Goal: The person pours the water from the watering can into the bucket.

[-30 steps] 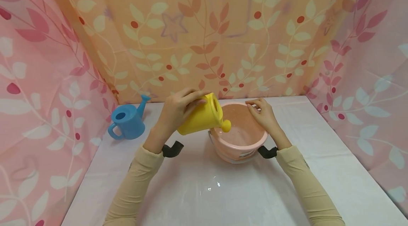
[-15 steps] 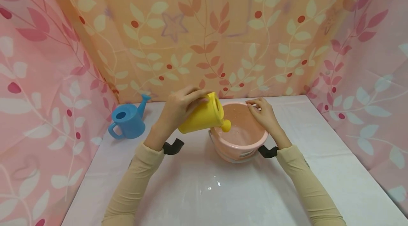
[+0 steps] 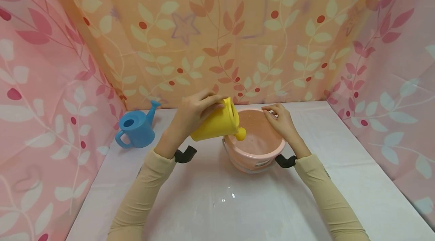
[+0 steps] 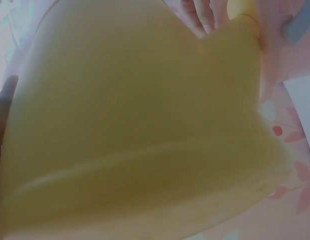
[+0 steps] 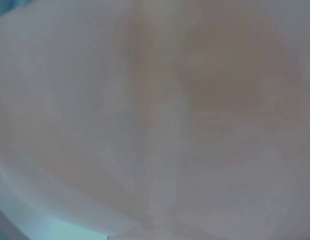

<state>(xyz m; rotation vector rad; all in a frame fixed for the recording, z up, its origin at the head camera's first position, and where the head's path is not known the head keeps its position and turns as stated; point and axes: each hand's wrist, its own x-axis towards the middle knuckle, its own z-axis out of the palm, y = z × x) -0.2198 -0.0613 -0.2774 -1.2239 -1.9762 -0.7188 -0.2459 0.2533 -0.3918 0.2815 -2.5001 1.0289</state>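
Note:
My left hand (image 3: 195, 110) grips a yellow watering can (image 3: 215, 124) by its upper side, fingers over the top near its opening. The can is tipped toward the right, its round spout head over the left rim of a pink bucket (image 3: 253, 161). In the left wrist view the yellow can (image 4: 124, 110) fills most of the picture. At the bucket's right rim my right hand (image 3: 281, 121) holds on with thumb and fingers. Inside the bucket some shallow water (image 3: 253, 141) seems to shine. The right wrist view shows only the blurred bucket wall (image 5: 94, 125) close up.
A blue watering can (image 3: 137, 131) stands upright at the back left. Small wet drops (image 3: 223, 200) glisten on the white tabletop (image 3: 258, 210) in front of the bucket. Flower-patterned curtains (image 3: 217, 37) close off the back and both sides.
My left hand has raised the yellow watering can very slightly and shifted it a touch to the right. My right hand stays at the bucket rim.

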